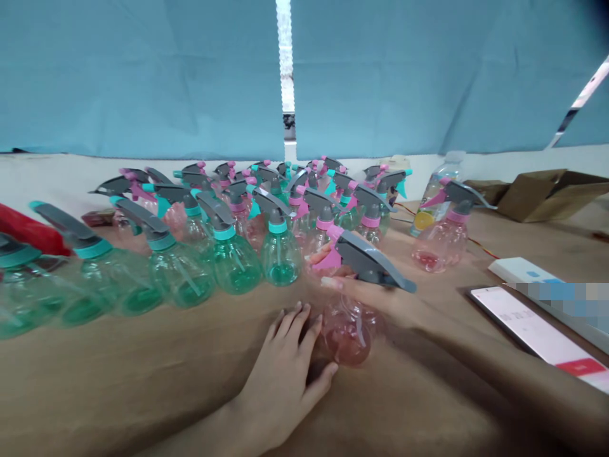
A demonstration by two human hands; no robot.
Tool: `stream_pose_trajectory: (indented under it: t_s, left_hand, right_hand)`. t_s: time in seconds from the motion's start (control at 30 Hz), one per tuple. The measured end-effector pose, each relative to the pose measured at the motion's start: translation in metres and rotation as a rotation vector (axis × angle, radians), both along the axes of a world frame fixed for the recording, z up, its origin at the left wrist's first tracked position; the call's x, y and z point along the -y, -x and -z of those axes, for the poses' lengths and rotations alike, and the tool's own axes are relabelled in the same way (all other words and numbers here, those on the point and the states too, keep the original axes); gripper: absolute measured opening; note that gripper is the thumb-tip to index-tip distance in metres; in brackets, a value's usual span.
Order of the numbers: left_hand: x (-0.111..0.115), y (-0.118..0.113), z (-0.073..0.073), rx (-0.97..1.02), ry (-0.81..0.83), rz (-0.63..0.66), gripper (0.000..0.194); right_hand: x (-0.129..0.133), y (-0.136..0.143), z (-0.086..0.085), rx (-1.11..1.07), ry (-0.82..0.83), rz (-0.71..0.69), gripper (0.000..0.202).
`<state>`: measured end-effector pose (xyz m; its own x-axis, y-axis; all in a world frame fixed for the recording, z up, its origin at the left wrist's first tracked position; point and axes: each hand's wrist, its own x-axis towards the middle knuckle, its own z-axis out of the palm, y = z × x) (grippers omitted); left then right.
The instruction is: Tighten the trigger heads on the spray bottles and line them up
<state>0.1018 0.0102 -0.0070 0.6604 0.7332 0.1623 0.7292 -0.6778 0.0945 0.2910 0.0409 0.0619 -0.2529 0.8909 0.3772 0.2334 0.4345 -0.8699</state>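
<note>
A pink spray bottle (349,339) with a grey and pink trigger head stands in front of me, a little pink liquid and a dip tube showing through its clear body. My right hand (354,289) is closed around its neck, just under the head; the head hides some of the fingers. Beside the bottle, on its left, my left hand (280,368) rests on the table with fingers stretched out and thumb apart. Its fingertips are close to the bottle's side; I cannot tell whether they touch.
Green spray bottles (238,270) line up on the left, with several more pink and green ones behind. Another pink spray bottle (445,244) stands to the right, before a clear drink bottle (435,184). A phone (528,324), a white box (521,270) and a cardboard box (537,193) lie right.
</note>
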Motion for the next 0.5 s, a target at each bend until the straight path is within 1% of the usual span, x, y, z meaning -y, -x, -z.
stream_pose_trajectory:
  t_s: [0.17,0.33,0.5]
  left_hand:
    - [-0.0001,0.0001,-0.0001,0.005,-0.010,0.000,0.050]
    - [-0.0005,0.0002,0.0007,0.007,-0.009,0.005,0.049]
    - [-0.0009,0.0002,0.0011,0.021,-0.020,0.010,0.050]
  right_hand:
    - [-0.0028,-0.0005,0.0067,0.003,-0.006,0.016,0.051]
    - [-0.0036,-0.0003,0.0108,-0.045,0.034,-0.016,0.051]
    - [-0.0021,-0.0011,0.0086,-0.014,0.013,-0.011,0.054]
